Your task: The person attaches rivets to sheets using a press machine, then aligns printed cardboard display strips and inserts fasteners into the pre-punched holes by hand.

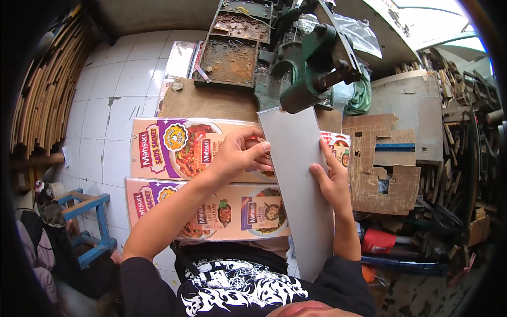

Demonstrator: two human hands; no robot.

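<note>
A long pale grey panel (301, 174) slants from my body up to the green cast-metal press (311, 68), its far end under the press head. My left hand (243, 153) is closed at the panel's left edge, thumb against the edge and fingers curled. On the right edge, my right hand (334, 179) grips with its thumb on top and fingers along the side. Under my left arm lies a printed Mahsuri sauce sign (158, 150); a second Mahsuri sign (243, 211) lies nearer my body. The panel covers parts of both signs.
A rusty divided metal tray (229, 61) with small bits stands beside the press. At right are cut cardboard (385, 164) with a blue strip and stacked wood scraps (454, 142). Boards (47, 90) lean at left, near a blue stool frame (87, 222) and another person's dark clothing.
</note>
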